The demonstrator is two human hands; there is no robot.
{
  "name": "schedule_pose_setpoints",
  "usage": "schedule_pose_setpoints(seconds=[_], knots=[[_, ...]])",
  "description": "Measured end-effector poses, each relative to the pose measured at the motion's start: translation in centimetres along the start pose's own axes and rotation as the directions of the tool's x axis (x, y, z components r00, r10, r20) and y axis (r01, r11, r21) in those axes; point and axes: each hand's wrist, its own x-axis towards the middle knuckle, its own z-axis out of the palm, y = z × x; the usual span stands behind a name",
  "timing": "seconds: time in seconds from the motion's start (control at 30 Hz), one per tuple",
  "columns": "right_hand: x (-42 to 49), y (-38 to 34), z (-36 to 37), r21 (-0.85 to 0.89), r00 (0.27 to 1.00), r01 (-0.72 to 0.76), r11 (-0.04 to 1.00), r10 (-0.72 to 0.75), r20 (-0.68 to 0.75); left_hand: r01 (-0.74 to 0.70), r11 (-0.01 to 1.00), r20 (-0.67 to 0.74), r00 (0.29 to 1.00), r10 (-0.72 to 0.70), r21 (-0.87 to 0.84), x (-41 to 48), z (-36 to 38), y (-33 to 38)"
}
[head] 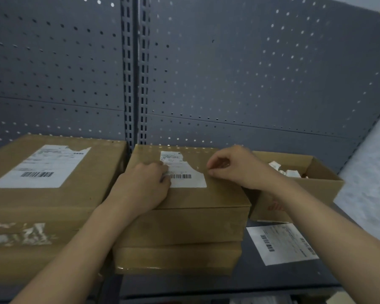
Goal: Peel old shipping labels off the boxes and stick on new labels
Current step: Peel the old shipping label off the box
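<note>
Two brown cardboard boxes are stacked in the middle; the top box (pixel 206 198) carries a white shipping label (pixel 184 172) with a barcode, torn along its upper right side. My left hand (pixel 145 183) lies on the box top and covers the label's left part. My right hand (pixel 230 167) hovers at the label's right edge with fingers curled and thumb and forefinger pinched together; whether a scrap sits between them I cannot tell. A larger box (pixel 53 194) on the left bears another torn white label (pixel 42 165).
An open cardboard box (pixel 316 185) with several crumpled white scraps stands at the right. A loose label sheet (pixel 281 244) lies flat on the dark shelf in front of it. A grey pegboard wall (pixel 228 73) rises behind the boxes.
</note>
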Motion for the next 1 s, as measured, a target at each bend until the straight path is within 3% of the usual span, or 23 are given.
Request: schedule_pose_setpoints(seconds=[0.13, 0.33, 0.5, 0.73, 1.0], knots=[[0.1, -1.2, 0.0, -0.059, 0.992, 0.063, 0.996, -0.056, 0.114, -0.003, 1.0, -0.007, 1.0, 0.003, -0.021, -0.2, 0.2, -0.2], [0.1, -1.4, 0.3, -0.11, 0.991, 0.094, 0.989, -0.083, 0.101, -0.013, 0.997, -0.029, 1.0, 0.011, -0.072, -0.3, 0.3, -0.4], [0.0, -1.3, -0.4, -0.179, 0.974, 0.164, 0.97, -0.131, 0.184, -0.002, 0.998, -0.05, 0.999, -0.002, -0.07, -0.2, 0.4, -0.3], [0.2, -1.9, -0.7, -0.343, 0.915, 0.382, 0.858, -0.299, 0.272, 0.013, 0.999, -0.054, 0.998, -0.015, -0.046, -0.3, 0.4, -0.2], [-0.1, -2.0, 0.0, -0.442, 0.836, 0.547, 0.711, -0.495, 0.238, 0.007, 0.999, -0.066, 0.998, -0.01, -0.043, -0.3, 0.6, -0.1]])
